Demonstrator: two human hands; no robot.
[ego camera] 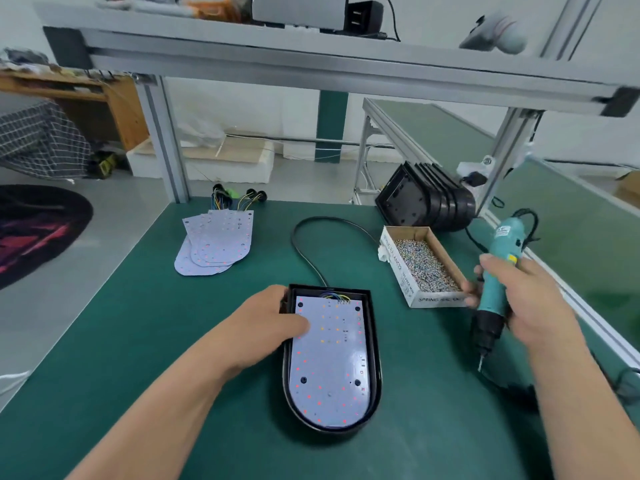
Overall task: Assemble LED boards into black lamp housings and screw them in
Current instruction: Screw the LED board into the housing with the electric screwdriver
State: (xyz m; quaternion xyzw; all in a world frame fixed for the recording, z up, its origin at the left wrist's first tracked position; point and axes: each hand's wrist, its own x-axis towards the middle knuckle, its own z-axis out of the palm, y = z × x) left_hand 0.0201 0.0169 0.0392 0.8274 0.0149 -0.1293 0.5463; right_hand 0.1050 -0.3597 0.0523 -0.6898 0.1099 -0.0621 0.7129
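Observation:
A black lamp housing (pixel 375 368) lies on the green bench in front of me with a white LED board (pixel 332 368) seated inside it. My left hand (pixel 273 320) rests on the housing's upper left edge, its thumb pressing on the board. My right hand (pixel 523 296) grips a teal electric screwdriver (pixel 498 275), tip pointing down, to the right of the housing and clear of it. An open cardboard box of screws (pixel 424 263) sits just beyond that hand.
A fanned pile of spare LED boards (pixel 214 244) with wires lies at the back left. Several empty black housings (pixel 426 200) stand stacked at the back right. A black cable (pixel 304 244) loops across the mat. Aluminium frame posts (pixel 166 143) flank the bench.

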